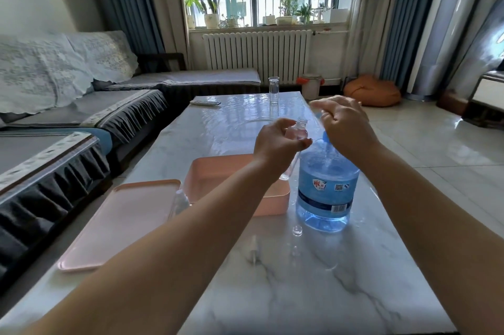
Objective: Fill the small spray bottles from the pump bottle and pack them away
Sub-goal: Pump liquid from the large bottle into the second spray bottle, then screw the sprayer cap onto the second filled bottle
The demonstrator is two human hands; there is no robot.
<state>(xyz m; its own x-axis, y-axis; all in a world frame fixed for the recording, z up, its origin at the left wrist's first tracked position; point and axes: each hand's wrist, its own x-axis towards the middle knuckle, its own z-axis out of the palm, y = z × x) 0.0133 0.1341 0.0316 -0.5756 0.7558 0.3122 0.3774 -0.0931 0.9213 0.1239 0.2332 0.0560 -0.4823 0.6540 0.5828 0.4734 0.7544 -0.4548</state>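
My left hand [276,145] is shut on a small clear spray bottle [298,131] with its neck open, held tilted beside the top of the big blue water bottle [326,190]. My right hand [346,123] lies palm down over the blue pump top [325,137], fingers spread, hiding most of it. On the marble table [313,293] near me lie a white spray head [253,252] and a small clear cap [297,230]. Another small clear bottle [181,201] lies between the pink box [215,173] and its pink lid [120,225].
A tall empty glass [273,89] and a remote control [205,102] stand at the table's far end. A grey sofa [81,116] runs along the left side. Tiled floor lies to the right, with an orange cushion [372,91] by the window.
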